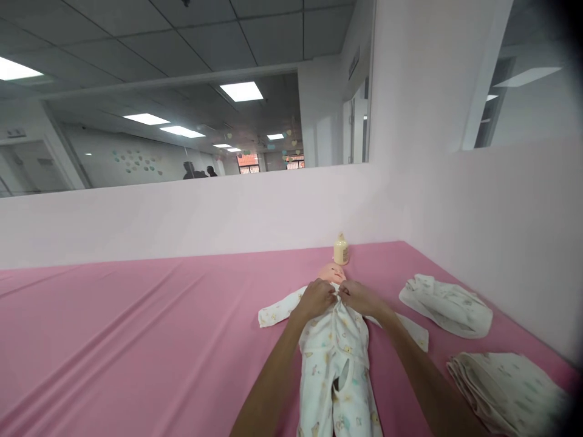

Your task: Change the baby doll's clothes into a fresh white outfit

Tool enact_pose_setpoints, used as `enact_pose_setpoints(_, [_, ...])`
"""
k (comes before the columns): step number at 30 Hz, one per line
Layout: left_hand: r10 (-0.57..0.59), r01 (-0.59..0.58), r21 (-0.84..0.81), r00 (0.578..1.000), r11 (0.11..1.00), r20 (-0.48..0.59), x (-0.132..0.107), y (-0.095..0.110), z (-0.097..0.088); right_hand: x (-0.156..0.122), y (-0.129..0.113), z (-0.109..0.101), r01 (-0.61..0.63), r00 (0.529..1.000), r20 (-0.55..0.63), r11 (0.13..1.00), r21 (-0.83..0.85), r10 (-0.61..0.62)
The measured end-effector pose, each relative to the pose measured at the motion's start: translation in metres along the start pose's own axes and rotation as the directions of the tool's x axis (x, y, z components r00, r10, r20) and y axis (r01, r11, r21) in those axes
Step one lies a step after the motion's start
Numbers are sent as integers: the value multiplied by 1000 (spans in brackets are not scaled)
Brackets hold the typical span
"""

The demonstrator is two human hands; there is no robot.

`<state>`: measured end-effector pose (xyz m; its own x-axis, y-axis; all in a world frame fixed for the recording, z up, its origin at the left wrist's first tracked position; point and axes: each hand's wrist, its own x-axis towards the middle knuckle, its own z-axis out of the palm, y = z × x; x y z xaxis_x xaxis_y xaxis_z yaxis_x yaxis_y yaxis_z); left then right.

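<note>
A baby doll [332, 273] lies on its back on the pink sheet, its head toward the wall. It wears a white patterned baby romper [319, 346] with sleeves stretched out to both sides and a gap open at the crotch. My left hand [319, 296] is closed on the romper's neckline, left of the front opening. My right hand [357, 297] pinches the other side of the neckline, close beside the left. The fingertips nearly meet just below the doll's chin. Any fastener between them is too small to make out.
A pale yellow pump bottle [340, 250] stands behind the doll's head. Two white patterned cloth items, one bundled [446, 306] and one folded [505, 388], lie at the right. The pink sheet [136, 340] reaches the white wall [204, 218], which has windows above.
</note>
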<state>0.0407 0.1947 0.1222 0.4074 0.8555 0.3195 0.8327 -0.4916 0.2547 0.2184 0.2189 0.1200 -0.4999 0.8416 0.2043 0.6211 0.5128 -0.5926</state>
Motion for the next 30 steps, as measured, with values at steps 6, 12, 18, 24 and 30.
enact_pose_setpoints(6, [-9,9,-40,1000,999,19,2,0,1,-3,-9,0,-42,998,-45,999,-3,41])
enact_pose_setpoints(12, [-30,31,-36,999,999,23,2,6,-1,-3,-9,0,-79,995,-60,996,35,81])
enact_pose_setpoints(18, [-42,42,3,999,999,-5,3,4,4,3,-1,5,-27,998,-46,997,75,30])
enact_pose_setpoints(24, [-72,72,-3,997,997,3,1,-3,4,4,-5,8,7,997,-77,999,41,-4])
enact_pose_setpoints(30, [-88,88,-7,996,996,15,0,-2,-1,3,-5,8,-74,991,-106,997,38,78])
